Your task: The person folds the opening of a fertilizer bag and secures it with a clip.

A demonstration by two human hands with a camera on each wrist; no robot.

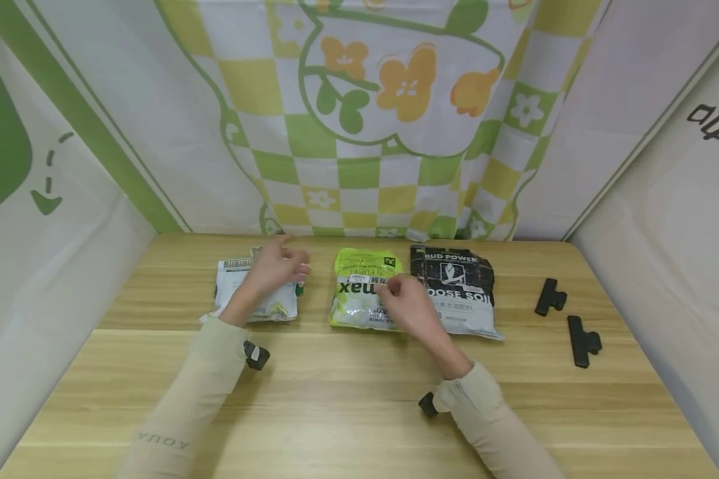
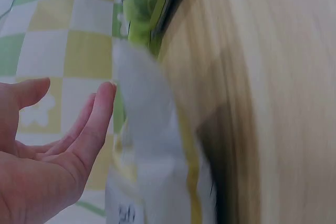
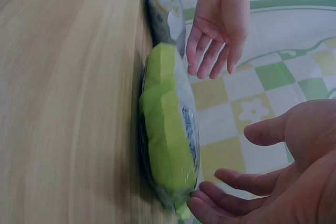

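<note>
Cloth (image 1: 359,173) checked in green, yellow and white (orange flowers near its top) hangs behind the far edge of the worktop (image 1: 335,412), a pale striped wood. Two pale sleeves reach in from the near edge; the left sleeve (image 1: 186,399) bears the letters AQUA, the right sleeve (image 1: 491,426) is plain where it shows. The black bag (image 1: 461,286), lettered BUD POWER and grey along its lower part, lies right of centre near the far edge. Just beside it, towards the left edge, lies the green bag (image 1: 359,293), its large lettering partly hidden by the right hand (image 1: 410,305). The white bag (image 1: 281,303) lies apart from both, towards the far left corner. Over it hangs the left hand (image 1: 273,266), empty, fingers relaxed and spread. The right hand is also empty, its fingers loosely bent by the green bag's right side; whether a fingertip touches it, I cannot tell. Near the right edge lie two black clips, the far clip (image 1: 549,297) closer to the far right corner than the near clip (image 1: 582,342).
</note>
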